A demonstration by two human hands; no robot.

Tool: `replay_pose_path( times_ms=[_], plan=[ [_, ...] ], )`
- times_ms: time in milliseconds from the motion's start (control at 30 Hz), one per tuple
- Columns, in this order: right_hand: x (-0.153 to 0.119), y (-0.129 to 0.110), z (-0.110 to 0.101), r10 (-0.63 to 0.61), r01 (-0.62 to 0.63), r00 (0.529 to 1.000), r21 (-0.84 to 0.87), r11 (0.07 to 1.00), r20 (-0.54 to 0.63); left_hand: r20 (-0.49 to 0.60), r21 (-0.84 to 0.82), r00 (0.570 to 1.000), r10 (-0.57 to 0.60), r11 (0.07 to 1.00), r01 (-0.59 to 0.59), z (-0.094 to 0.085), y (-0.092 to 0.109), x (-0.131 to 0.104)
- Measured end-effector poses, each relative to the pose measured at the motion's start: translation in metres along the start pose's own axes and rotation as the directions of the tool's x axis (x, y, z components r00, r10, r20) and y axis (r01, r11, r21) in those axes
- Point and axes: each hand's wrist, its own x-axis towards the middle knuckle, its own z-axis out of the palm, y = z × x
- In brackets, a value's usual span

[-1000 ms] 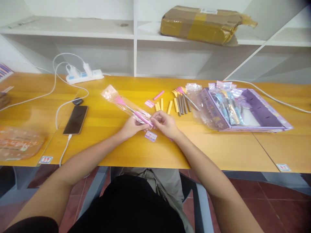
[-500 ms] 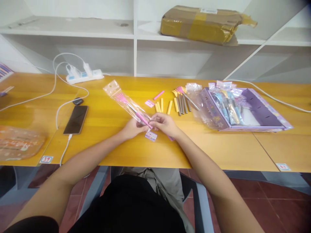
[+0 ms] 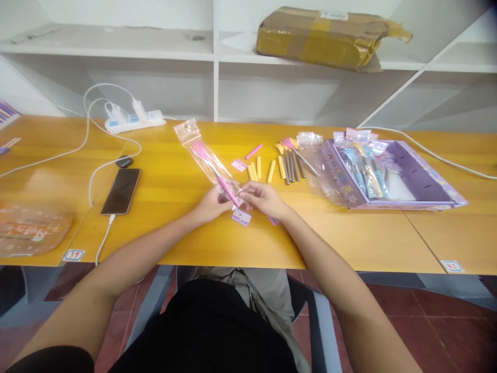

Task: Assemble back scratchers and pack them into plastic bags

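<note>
A clear plastic bag (image 3: 188,132) slants up and to the left from my hands. Inside lies a back scratcher (image 3: 201,150) with a pink claw head, a metal rod and a pink handle. My left hand (image 3: 215,204) is closed on the bag's lower end from the left. From the right, my right hand (image 3: 260,198) pinches the same end; some of its fingertips are hidden. Just below the hands a small printed purple card (image 3: 241,217) lies on the table. Beyond them are another card (image 3: 239,165), a pink tube (image 3: 253,151) and several yellow tubes (image 3: 259,167).
Several claw-headed metal rods (image 3: 291,163) lie right of the yellow tubes. A purple box (image 3: 411,178) with bagged back scratchers stands at right, plastic bags (image 3: 310,140) beside it. At left are a phone (image 3: 121,191) on a cable and a power strip (image 3: 135,122).
The bag with the back scratcher has turned a little more upright, its top end shifting right and away from me. Both hands stay closed at its lower end.
</note>
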Motion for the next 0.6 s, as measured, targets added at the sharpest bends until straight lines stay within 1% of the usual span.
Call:
replay_pose_path(
  times_ms=[167, 233, 267, 333, 367, 400, 467, 533, 600],
  plan=[
    [0.0, -0.002, -0.002, -0.022, 0.021, 1.0, -0.034, 0.999, -0.019, 0.008, -0.002, 1.0, -0.019, 1.0, 0.019, -0.001, -0.002, -0.002],
    [-0.001, -0.003, -0.002, -0.027, 0.027, 1.0, -0.023, 0.999, -0.002, -0.012, -0.004, 0.999, -0.03, 1.0, 0.03, -0.003, -0.003, -0.003],
    [-0.002, -0.004, -0.001, -0.028, 0.028, 1.0, -0.021, 0.999, 0.012, -0.046, -0.011, 0.999, -0.021, 1.0, 0.021, -0.005, -0.003, -0.003],
    [-0.004, -0.006, 0.002, -0.026, 0.029, 0.998, -0.05, 0.998, 0.065, -0.174, -0.052, 0.984, 0.025, 0.998, -0.035, -0.009, -0.001, 0.001],
    [-0.006, -0.008, 0.003, -0.023, 0.031, 0.994, -0.075, 0.997, 0.104, -0.26, -0.09, 0.964, 0.054, 0.993, -0.08, -0.012, 0.001, 0.004],
    [-0.008, -0.01, 0.006, -0.02, 0.035, 0.988, -0.1, 0.994, 0.15, -0.348, -0.135, 0.935, 0.074, 0.983, -0.128, -0.015, 0.004, 0.008],
    [-0.012, -0.015, 0.01, -0.008, 0.046, 0.965, -0.14, 0.989, 0.261, -0.489, -0.223, 0.87, 0.066, 0.955, -0.198, -0.023, 0.01, 0.018],
    [-0.015, -0.02, 0.013, 0.004, 0.059, 0.928, -0.159, 0.985, 0.373, -0.584, -0.28, 0.812, 0.024, 0.932, -0.229, -0.032, 0.015, 0.027],
    [-0.016, -0.024, 0.013, -0.021, 0.124, 0.894, -0.202, 0.972, 0.447, -0.636, -0.309, 0.771, -0.026, 0.925, -0.224, -0.041, 0.016, 0.033]
  ],
)
